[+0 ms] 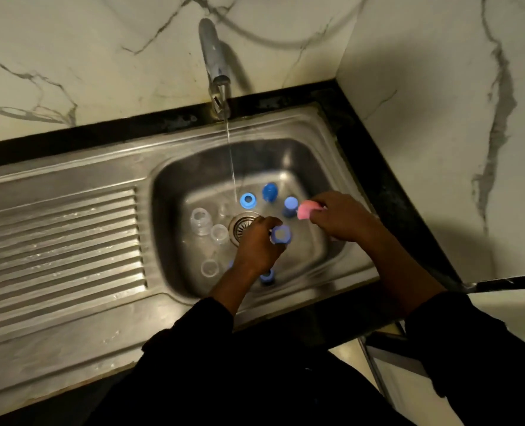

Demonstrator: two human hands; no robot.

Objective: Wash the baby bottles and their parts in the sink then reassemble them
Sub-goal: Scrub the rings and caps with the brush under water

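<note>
Over the steel sink (175,167), my left hand (256,244) grips a blue screw ring (281,235), its opening facing up. My right hand (341,216) pinches a pink sponge (304,210) just to the ring's upper right. On the basin floor lie another blue ring (248,200), a blue cap (269,191), a blue part (290,206), a clear bottle (200,221) on its side, and two clear parts (219,233) (209,268). One more blue piece (267,276) shows below my left wrist, partly hidden.
The tap (215,66) runs a thin stream into the basin beside the drain (243,226). A ribbed draining board (58,241) lies to the left. Marble walls close the back and right; a black counter edge (393,186) frames the sink.
</note>
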